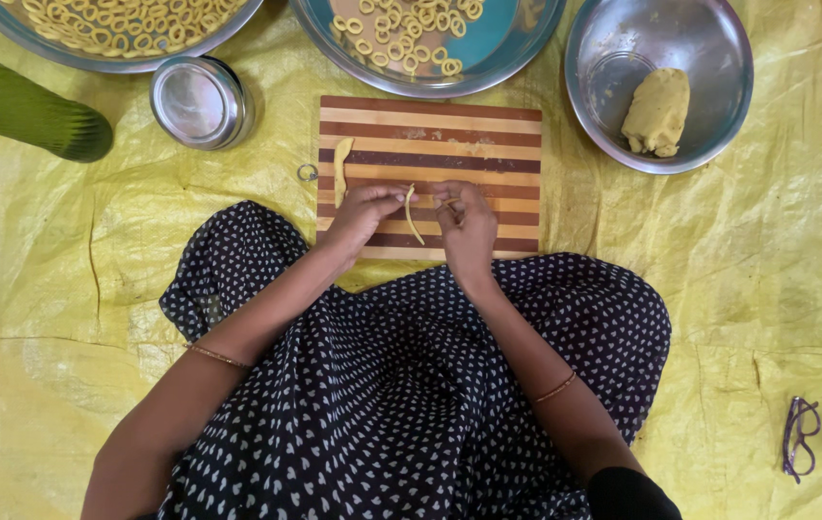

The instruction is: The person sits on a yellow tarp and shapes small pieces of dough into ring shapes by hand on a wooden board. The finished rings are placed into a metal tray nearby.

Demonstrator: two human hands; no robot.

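Note:
Over a striped wooden cutting board, my left hand pinches the top end of a thin yellow dough strip that hangs down between both hands. My right hand is closed on another small bit of dough at its fingertips, close beside the strip. A thicker dough piece lies along the board's left edge. A small metal ring rests just off the board to the left.
A steel bowl at the top right holds a dough lump. Two large steel plates at the top hold several dough rings. A small steel container, a green roll, spectacles and a yellow sheet surround me.

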